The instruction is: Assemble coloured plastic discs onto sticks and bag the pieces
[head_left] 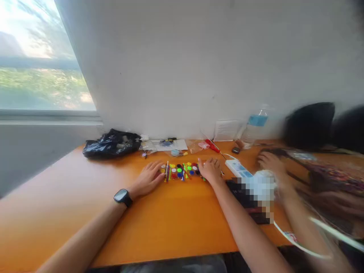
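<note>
A row of small round pieces (179, 170) in several colours lies on the orange table (173, 220), with thin coloured sticks (185, 171) standing out between groups of them. My left hand (148, 177) rests flat at the left end of the row, fingers stretched out, a dark watch (123, 196) on its wrist. At the right end lies my right hand (211, 170), palm down with fingers apart, covering some pieces there. Neither hand visibly grips anything.
Behind the row are a black plastic bag (113, 143), small clear packets (196, 146) and a red-handled tool (212, 145). A white power strip (238, 168), a bottle (254, 127) and a dark object (244, 197) lie right. Another person's hand (271, 162) is close by.
</note>
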`<state>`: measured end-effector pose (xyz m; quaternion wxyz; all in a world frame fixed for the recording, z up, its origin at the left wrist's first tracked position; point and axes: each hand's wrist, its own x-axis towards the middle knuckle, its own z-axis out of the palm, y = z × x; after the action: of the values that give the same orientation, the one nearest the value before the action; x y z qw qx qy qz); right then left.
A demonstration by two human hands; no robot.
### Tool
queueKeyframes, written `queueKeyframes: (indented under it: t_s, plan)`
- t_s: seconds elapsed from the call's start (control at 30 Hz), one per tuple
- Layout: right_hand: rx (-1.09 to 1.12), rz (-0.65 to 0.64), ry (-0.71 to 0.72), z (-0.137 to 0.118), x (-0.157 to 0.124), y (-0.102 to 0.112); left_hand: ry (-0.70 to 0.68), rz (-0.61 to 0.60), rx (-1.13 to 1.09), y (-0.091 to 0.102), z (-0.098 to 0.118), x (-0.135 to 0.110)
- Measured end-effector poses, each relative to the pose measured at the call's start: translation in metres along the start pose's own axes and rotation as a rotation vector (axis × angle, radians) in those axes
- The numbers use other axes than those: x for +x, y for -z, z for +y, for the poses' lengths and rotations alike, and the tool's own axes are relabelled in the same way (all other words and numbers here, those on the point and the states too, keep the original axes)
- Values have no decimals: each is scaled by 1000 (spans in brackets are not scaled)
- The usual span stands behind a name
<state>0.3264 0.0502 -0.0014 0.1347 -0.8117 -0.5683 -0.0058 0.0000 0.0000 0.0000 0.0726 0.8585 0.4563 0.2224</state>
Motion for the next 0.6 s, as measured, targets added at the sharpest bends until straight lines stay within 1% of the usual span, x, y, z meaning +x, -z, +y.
queueKeyframes:
  t_s: [0.13,0.27,0.33,0.4,0.47,0.5,0.53,0.6]
  plan:
    - [5,1,-6,1,-1,3,-9,-27,2,0,3,-1]
    - [4,12,4,2,-1,3,-13,-40,-9,-4,1,0]
    - [4,21,17,2,-1,4,-13,-14,-22,-5,-1,1]
    - [-2,64,47,0,-1,6,-3,50,-42,-3,-2,2]
    - [2,143,117,-3,-1,9,27,139,-60,3,-5,3]
    - [20,185,176,-6,-3,12,44,184,-65,6,-6,3]
    - [54,215,254,-10,-5,14,55,223,-68,10,-7,4]
    - [170,228,472,-19,-14,19,67,266,-74,16,-9,3]
